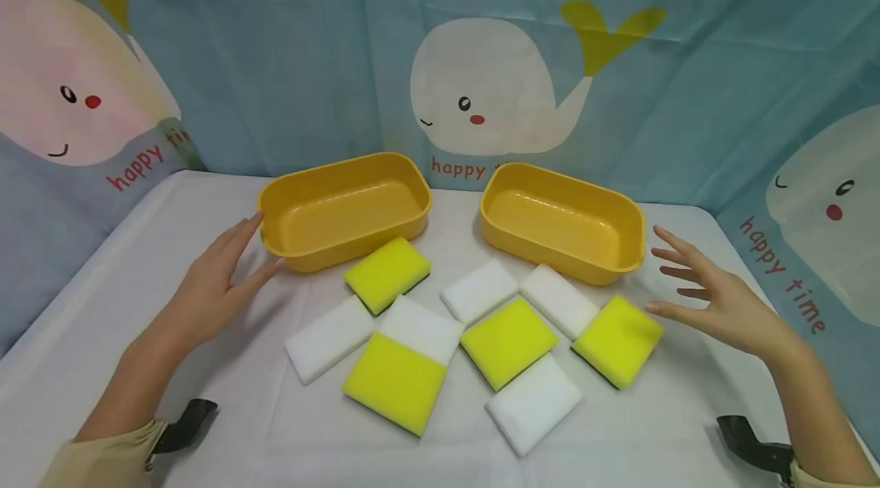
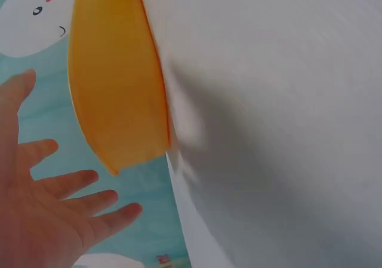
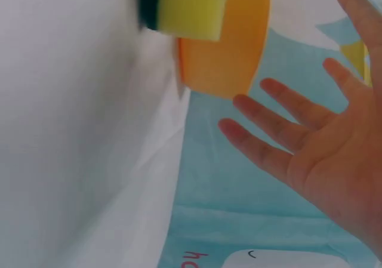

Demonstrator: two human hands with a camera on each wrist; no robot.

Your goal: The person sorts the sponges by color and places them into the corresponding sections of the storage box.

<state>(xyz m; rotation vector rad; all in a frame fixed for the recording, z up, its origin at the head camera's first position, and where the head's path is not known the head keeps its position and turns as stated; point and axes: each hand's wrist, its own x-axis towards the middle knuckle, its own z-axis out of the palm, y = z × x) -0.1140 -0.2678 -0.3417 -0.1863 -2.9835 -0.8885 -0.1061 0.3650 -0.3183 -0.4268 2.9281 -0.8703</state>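
Observation:
My left hand (image 1: 218, 279) is held above the table beside the near-left end of the left yellow tub (image 1: 344, 255), fingers spread and nothing in them. In the left wrist view the fingers (image 2: 77, 184) stand apart from the tub's end. To the right, my right hand (image 1: 722, 305) is raised with fingers spread and holds nothing. It is nearest to a yellow sponge (image 1: 617, 340) and the right yellow tub (image 1: 550, 251). Between the hands lie several yellow sponges with dark undersides, such as one (image 1: 395, 381) at the front, and several white sponges, such as one (image 1: 535, 404) beside it.
Everything stands on a white-covered table (image 1: 241, 442). A blue curtain (image 1: 289, 75) printed with whales hangs behind and at both sides. A white sponge (image 1: 330, 339) lies at the left of the group. Dark wrist mounts (image 1: 186, 425) show at both sleeves.

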